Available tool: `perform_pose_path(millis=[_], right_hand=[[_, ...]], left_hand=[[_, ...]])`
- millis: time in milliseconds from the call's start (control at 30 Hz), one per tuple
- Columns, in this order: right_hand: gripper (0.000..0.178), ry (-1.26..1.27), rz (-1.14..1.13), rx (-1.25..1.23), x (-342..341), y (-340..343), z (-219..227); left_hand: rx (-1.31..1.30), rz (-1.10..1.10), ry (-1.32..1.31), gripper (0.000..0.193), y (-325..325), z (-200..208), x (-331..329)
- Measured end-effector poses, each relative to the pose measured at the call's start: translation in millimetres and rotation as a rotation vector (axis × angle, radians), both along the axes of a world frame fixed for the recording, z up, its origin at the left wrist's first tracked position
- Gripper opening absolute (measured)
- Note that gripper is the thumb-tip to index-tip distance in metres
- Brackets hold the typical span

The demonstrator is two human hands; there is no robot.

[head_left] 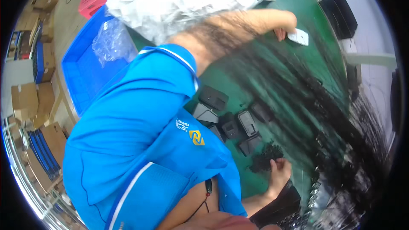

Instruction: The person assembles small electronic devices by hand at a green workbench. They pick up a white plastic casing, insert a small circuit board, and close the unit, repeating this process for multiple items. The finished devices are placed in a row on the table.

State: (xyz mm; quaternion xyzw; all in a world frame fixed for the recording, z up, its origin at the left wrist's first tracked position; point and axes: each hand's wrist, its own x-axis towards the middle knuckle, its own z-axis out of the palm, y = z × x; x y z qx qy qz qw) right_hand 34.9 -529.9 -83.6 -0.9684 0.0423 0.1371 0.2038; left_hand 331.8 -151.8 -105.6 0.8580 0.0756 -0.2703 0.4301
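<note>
My left arm in a blue sleeve reaches across to the far right. Its hand (pixel 288 22) is bent down with the fingers curled against a small white flat piece (pixel 299 37) and appears to grip its edge. Closer in, my right hand (pixel 280 173) has thumb and fingers drawn together in a pinch, over a pile of tiny black parts (pixel 266 158). Whatever sits between those fingertips is too small to make out. Several black plastic housings (pixel 246 122) lie on the green tabletop (pixel 251 183) beyond the pile.
A big heap of white pieces (pixel 170 0) covers the far table. To its left stands a blue bin (pixel 85 70) holding clear plastic film (pixel 113 44). A black box (pixel 338 15) is by the far right edge. Dark hair strands hang across the right side, hiding part of the table.
</note>
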Motion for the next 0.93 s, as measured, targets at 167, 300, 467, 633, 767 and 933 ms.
perform_pose_path(millis=[167,300,467,633,767,933], right_hand=[[0.016,-0.178,0.107,-0.028,-7,-4,-22],[0.011,-0.148,0.053,-0.086,-14,-32,-46],[0.011,-0.384,0.164,0.024,-21,-86,-84],[0.017,-0.389,-0.144,0.147,-11,-2,-31],[0.017,-0.542,-0.201,0.089,-8,23,-19],[0.018,-0.565,-0.210,-0.073,-13,-12,-29]], left_hand=[[0.432,-0.119,-0.895,0.036,-3,49,-102],[0.468,-0.291,-0.917,0.030,44,77,-221],[0.913,0.044,-0.851,0.017,124,38,-279],[0.997,0.181,-1.042,0.011,160,1,-261],[0.924,0.286,-1.033,0.010,157,0,-254],[0.467,0.561,-0.780,0.011,169,37,-291]])
